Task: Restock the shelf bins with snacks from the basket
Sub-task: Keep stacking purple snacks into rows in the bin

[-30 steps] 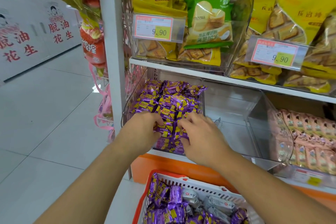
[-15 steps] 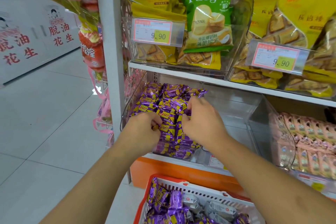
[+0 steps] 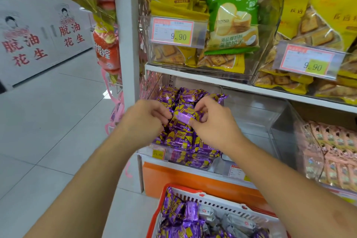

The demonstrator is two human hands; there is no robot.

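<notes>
the white shelf [image 3: 251, 88] carries clear bins [image 3: 257, 118], one heaped with purple snack packs [image 3: 179, 139]; the basket [image 3: 193, 194] stands below.

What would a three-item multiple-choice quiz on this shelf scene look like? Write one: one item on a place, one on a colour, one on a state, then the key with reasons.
1. Where is the basket?
A. On the top shelf
B. Low down in front of the shelf, below the hands
C. Hanging from the white post

2. What colour are the snack packs in the bin under the hands?
A. Purple and yellow
B. Green
C. Plain white

3. What are the left hand and right hand doing?
A. Both hang idle
B. Together they hold one pack over the pile
C. Both grip the basket rim

Key: 1 B, its red rim shows at the bottom of the view below the orange shelf base. 2 A, the wrappers are purple with yellow print. 3 B, fingers of each hand pinch an end of the same pack.
</notes>
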